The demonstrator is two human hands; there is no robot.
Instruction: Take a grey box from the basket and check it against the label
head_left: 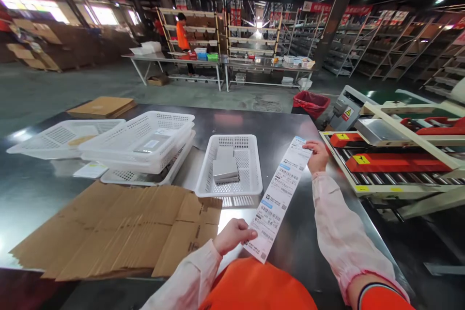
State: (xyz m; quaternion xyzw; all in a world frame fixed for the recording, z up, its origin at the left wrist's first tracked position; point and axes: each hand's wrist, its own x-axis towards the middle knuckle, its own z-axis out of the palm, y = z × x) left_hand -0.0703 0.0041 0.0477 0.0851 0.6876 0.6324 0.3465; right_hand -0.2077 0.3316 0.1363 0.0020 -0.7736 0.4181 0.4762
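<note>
- While the strip of shipping labels [279,197] was stretched above the steel table [43,189], both hands were on it: the left hand [234,235] pinched its near end between thumb and fingers, and the right hand [317,156] pinched its far end, fingers curled over the top edge.
- The strip ran slantwise between the hands, just right of the small white basket [254,181], and appeared to hang clear of the tabletop over most of its length.
- Judged handling: thin paper, very light, limp; it held straight only because it was kept taut from both ends. Likely to sag, curl or twist if one end were released.
- Judged risk: creasing or tearing at the joints between labels under a hard pull; a glossy backing could slip through dry fingers.
- Best hold, in my estimate: the end margins, pinched flat, clear of the printed barcodes.
- Nearby: a grey flat box [225,168] lay inside the small basket; flattened cardboard [119,230] lay to the left; stacked white trays [140,145] stood beyond it; a roller conveyor [392,174] stood at the right.
</note>
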